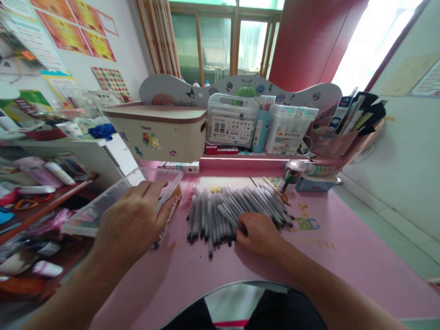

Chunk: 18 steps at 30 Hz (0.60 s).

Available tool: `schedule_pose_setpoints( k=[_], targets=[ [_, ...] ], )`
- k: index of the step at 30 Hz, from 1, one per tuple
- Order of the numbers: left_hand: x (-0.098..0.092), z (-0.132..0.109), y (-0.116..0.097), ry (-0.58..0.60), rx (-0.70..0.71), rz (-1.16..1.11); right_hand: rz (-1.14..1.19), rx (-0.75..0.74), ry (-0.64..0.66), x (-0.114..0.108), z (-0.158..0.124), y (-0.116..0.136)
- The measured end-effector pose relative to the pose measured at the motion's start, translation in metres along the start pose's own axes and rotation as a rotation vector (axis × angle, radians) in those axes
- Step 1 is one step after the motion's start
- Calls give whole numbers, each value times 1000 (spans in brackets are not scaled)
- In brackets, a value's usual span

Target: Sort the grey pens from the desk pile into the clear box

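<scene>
A wide heap of clear-barrelled pens point(213, 215) with dark ends lies on the pink desk point(220, 266). At the heap's near edge, my right hand point(259, 233) has its fingers curled around the ends of some pens; how many is hidden. My left hand point(134, 215) is closed over the right rim of a clear plastic box point(82, 222), thumb outside and fingers over the inside. That hand covers much of the box, and its contents are hard to make out. A dark pen end shows below the left hand.
Along the back shelf stand a lidded beige bin point(158, 133), a clear marker case point(232, 121), another clear case point(292, 130) and a pink holder point(332, 140) of tools. A jar of pens point(292, 174) stands right of the heap. A cluttered shelf point(44, 197) is at left.
</scene>
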State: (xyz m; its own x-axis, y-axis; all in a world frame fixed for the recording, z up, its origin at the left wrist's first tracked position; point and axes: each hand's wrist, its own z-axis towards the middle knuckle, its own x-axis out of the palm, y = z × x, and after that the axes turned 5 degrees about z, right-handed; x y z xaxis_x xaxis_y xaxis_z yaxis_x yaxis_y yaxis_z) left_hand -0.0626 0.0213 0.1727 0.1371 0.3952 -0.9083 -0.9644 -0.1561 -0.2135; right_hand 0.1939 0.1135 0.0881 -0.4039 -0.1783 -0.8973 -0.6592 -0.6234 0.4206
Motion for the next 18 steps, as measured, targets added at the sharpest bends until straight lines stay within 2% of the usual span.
schedule_pose_setpoints(
  k=[2,3,6,7,9,11,13,15,18],
  targets=[
    [10,-5,-17,-175,243,79,136,44,-33,-2,2,-2],
    [18,-7,-26,-216,387,112,237,71,-36,-3,3,-3],
    [43,-13,-53,-186,753,148,668,151,43,-5,5,-7],
    [52,-14,-61,-168,829,152,830,173,85,-5,6,-9],
    [64,-14,-72,-150,896,129,1120,196,175,-5,6,-12],
    [72,-11,-78,-147,894,37,1332,185,250,-5,6,-15],
    [74,-6,-81,-123,807,-157,1440,143,234,-7,5,-17],
    [75,1,-83,-30,597,-459,1418,75,58,-10,6,-19],
    [78,7,-88,190,133,-996,1199,-49,-244,-10,5,-19]
  ],
)
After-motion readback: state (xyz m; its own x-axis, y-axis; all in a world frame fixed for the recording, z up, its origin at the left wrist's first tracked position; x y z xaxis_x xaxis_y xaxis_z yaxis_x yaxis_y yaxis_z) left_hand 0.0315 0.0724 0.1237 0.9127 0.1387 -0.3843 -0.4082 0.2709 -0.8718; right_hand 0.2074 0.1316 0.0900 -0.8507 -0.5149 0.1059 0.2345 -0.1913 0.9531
